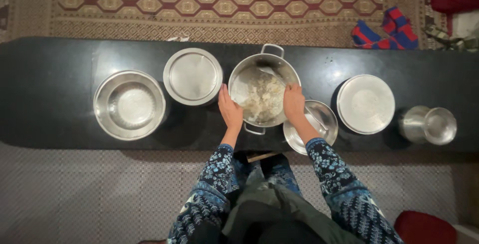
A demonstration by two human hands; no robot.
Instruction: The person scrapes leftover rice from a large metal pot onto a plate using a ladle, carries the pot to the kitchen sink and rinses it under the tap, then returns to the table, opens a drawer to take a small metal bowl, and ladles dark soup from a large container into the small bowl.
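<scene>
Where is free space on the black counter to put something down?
The counter is bare left of the big steel bowl, and along the back edge above it. Around the pot, both hands and the small dish, it is crowded.

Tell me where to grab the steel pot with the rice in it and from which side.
Take the pot by its two loop handles, far and near, probably reaching in from above. The left hand presses the wall; the right hand holds a spoon inside.

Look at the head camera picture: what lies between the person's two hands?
The steel pot of white food, between the left hand and the right hand, seen in the head view.
</scene>
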